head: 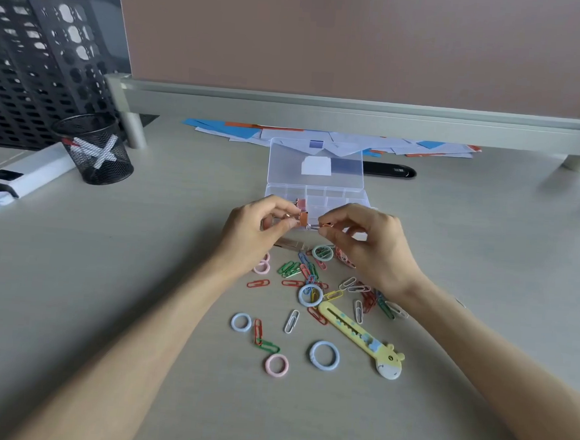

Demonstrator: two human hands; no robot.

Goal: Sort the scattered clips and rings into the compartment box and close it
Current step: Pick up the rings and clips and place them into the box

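Observation:
A clear compartment box (348,193) stands open on the desk, its lid (315,163) tilted back. Just in front of it my left hand (253,231) and my right hand (366,242) together pinch a small orange binder clip (303,218) by its wire handles. Another pinkish clip (300,203) shows behind the left fingers, over the box. Several coloured paper clips (293,268) and pastel rings, such as a blue ring (324,355), a pink ring (276,365) and a small blue ring (241,322), lie scattered between my forearms.
A yellow giraffe-shaped cutter (362,338) lies among the clips. A black mesh pen cup (94,149) and a white device (27,174) sit at the left. Papers (321,138) and a black pen case (391,170) lie behind the box under a monitor shelf (357,118).

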